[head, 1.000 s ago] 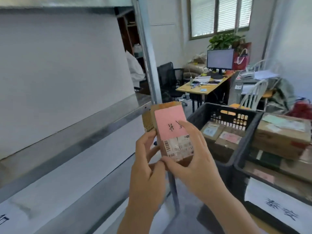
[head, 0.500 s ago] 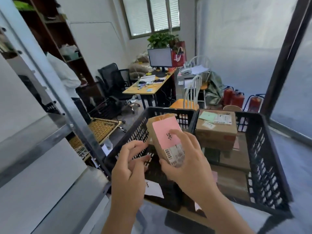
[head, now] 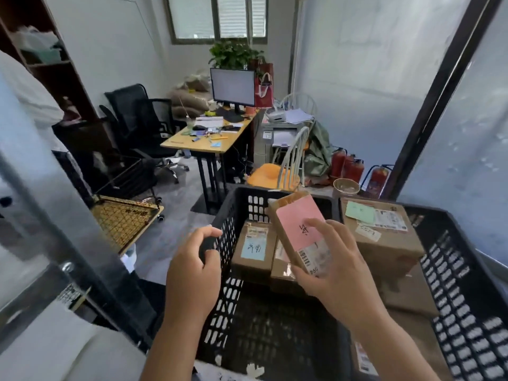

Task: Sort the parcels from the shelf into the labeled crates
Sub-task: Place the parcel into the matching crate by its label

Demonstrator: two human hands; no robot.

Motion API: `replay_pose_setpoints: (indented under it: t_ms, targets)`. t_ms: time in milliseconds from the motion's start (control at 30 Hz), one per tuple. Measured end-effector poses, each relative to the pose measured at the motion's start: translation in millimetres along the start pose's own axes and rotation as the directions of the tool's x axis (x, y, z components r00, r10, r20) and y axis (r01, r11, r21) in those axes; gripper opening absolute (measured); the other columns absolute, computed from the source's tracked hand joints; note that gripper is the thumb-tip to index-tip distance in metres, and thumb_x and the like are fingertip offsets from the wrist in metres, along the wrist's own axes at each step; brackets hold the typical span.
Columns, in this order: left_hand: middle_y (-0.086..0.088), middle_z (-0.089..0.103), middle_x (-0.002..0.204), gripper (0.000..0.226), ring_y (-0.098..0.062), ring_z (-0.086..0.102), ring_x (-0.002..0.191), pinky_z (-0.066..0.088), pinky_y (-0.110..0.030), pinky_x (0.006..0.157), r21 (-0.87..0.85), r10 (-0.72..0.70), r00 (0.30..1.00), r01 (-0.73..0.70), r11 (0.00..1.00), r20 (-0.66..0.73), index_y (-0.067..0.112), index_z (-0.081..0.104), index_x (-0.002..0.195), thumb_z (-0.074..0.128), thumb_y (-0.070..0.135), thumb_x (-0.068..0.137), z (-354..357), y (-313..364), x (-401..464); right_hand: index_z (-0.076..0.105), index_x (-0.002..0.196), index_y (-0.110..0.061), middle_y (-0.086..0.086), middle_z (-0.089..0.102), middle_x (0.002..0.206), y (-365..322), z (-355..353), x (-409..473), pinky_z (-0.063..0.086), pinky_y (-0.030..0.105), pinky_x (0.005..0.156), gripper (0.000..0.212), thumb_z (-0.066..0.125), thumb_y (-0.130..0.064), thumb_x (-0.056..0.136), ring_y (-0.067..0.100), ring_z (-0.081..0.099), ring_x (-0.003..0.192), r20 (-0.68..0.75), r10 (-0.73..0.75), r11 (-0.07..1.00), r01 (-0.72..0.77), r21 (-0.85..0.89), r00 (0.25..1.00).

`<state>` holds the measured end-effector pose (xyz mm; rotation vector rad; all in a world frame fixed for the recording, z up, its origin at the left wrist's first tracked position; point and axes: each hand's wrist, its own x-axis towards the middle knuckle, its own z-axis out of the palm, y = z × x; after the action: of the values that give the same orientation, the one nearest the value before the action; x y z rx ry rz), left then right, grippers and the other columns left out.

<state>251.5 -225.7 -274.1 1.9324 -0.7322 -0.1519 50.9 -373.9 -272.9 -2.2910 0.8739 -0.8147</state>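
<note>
**Q:** Nearest the camera, what are the hands doing, and what has changed?

**A:** Closest in, the right hand (head: 334,273) grips a small brown parcel (head: 298,232) with a pink label, fingers over its face and thumb beneath. A second ago both hands held it up by the metal shelf; now the left hand (head: 192,273) has let go and hangs beside it, fingers loosely curled, holding nothing. The view has swung from the shelf to the crates, so the label has probably been read and the drop is next.

**Q:** Where is the parcel now?

**A:** Tilted in the air, above the black crate (head: 228,232) that lies directly under and beyond the right hand. It is not yet released.

**Q:** What is in that crate?

**A:** Just past the fingertips, a box with a blue label (head: 254,247), and a second box mostly hidden behind the held parcel. The near part of the crate floor is bare.

**Q:** And further off?

**A:** To the right of the right hand, a second black crate (head: 453,270) holds a large carton with a green label (head: 384,229), stacked on other boxes. Which crate matches the pink label I cannot tell; the handwriting is unreadable.
</note>
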Motion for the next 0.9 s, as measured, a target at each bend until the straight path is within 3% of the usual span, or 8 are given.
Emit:
replay_pose_setpoints:
  t_ms: [133, 200, 333, 433, 533, 633, 767, 900]
  targets:
    - [0.001, 0.065, 0.090, 0.042, -0.008, 0.049, 0.055, 0.037, -0.023, 0.045, -0.006, 0.025, 0.989, -0.024, 1.000, 0.144, 0.045, 0.065, 0.116, 0.052, 0.008, 0.101, 24, -7, 38, 0.034, 0.140, -0.057, -0.023, 0.031, 0.145, 10, 10, 14, 0.045, 0.017, 0.084, 0.079, 0.083, -0.043, 0.081, 0.003, 0.036, 0.129, -0.046, 0.039, 0.995, -0.043, -0.087, 0.998]
    - [-0.007, 0.070, 0.103, 0.041, -0.026, 0.062, 0.071, 0.050, -0.034, 0.049, -0.012, 0.051, 0.977, -0.050, 0.999, 0.209, 0.046, 0.064, 0.115, 0.053, 0.009, 0.102, 46, -4, 48, 0.034, 0.141, -0.057, -0.023, 0.030, 0.147, 26, 2, 13, 0.048, 0.023, 0.093, 0.078, 0.082, -0.044, 0.081, 0.004, 0.035, 0.132, -0.088, 0.102, 0.989, -0.110, -0.099, 0.991]
    - [0.004, 0.071, 0.117, 0.035, -0.034, 0.071, 0.106, 0.063, -0.050, 0.082, -0.001, 0.086, 0.937, -0.092, 0.996, 0.339, 0.047, 0.063, 0.116, 0.054, 0.016, 0.103, 105, 18, 53, 0.036, 0.142, -0.051, -0.018, 0.034, 0.147, 72, -36, 5, 0.054, 0.035, 0.093, 0.077, 0.081, -0.046, 0.080, 0.007, 0.040, 0.129, -0.260, 0.249, 0.946, -0.292, -0.142, 0.933]
    - [0.018, 0.063, 0.127, 0.037, -0.015, 0.062, 0.123, 0.056, -0.046, 0.103, -0.023, 0.127, 0.914, -0.128, 0.992, 0.385, 0.045, 0.065, 0.118, 0.056, 0.013, 0.102, 148, 52, 48, 0.038, 0.143, -0.049, -0.018, 0.038, 0.141, 120, -76, -4, 0.051, 0.025, 0.081, 0.079, 0.084, -0.042, 0.080, 0.007, 0.044, 0.121, -0.372, 0.339, 0.904, -0.409, -0.126, 0.864]
    - [0.003, 0.070, 0.123, 0.039, -0.033, 0.070, 0.099, 0.058, -0.045, 0.078, -0.029, 0.155, 0.879, -0.159, 0.987, 0.451, 0.049, 0.064, 0.115, 0.055, 0.013, 0.102, 195, 77, 46, 0.040, 0.145, -0.044, -0.010, 0.042, 0.136, 169, -116, -9, 0.043, 0.019, 0.070, 0.078, 0.084, -0.043, 0.080, 0.009, 0.047, 0.116, -0.438, 0.428, 0.839, -0.528, -0.134, 0.791]
    - [0.009, 0.070, 0.129, 0.041, -0.019, 0.060, 0.061, 0.049, -0.035, 0.054, -0.035, 0.157, 0.852, -0.162, 0.986, 0.499, 0.056, 0.061, 0.113, 0.055, 0.017, 0.101, 237, 98, 46, 0.044, 0.144, -0.038, -0.007, 0.046, 0.127, 216, -142, -4, 0.046, 0.026, 0.067, 0.074, 0.080, -0.046, 0.080, 0.016, 0.055, 0.105, -0.468, 0.496, 0.783, -0.610, -0.123, 0.731]
    - [0.024, 0.060, 0.137, 0.032, -0.047, 0.068, 0.112, 0.058, -0.060, 0.095, 0.061, 0.116, 0.843, -0.174, 0.983, 0.524, 0.048, 0.062, 0.117, 0.057, 0.019, 0.104, 282, 123, 42, 0.044, 0.145, -0.036, -0.006, 0.047, 0.125, 272, -148, 19, 0.050, 0.025, 0.068, 0.073, 0.079, -0.047, 0.082, 0.015, 0.052, 0.104, -0.421, 0.538, 0.752, -0.641, -0.153, 0.731]
    - [0.029, 0.051, 0.143, 0.031, -0.020, 0.057, 0.134, 0.052, -0.053, 0.111, 0.148, 0.046, 0.857, -0.141, 0.979, 0.513, 0.048, 0.063, 0.113, 0.058, 0.019, 0.105, 314, 129, 45, 0.047, 0.146, -0.033, -0.004, 0.046, 0.138, 307, -137, 53, 0.059, 0.041, 0.091, 0.069, 0.076, -0.050, 0.085, 0.019, 0.051, 0.124, -0.371, 0.527, 0.774, -0.612, -0.162, 0.764]
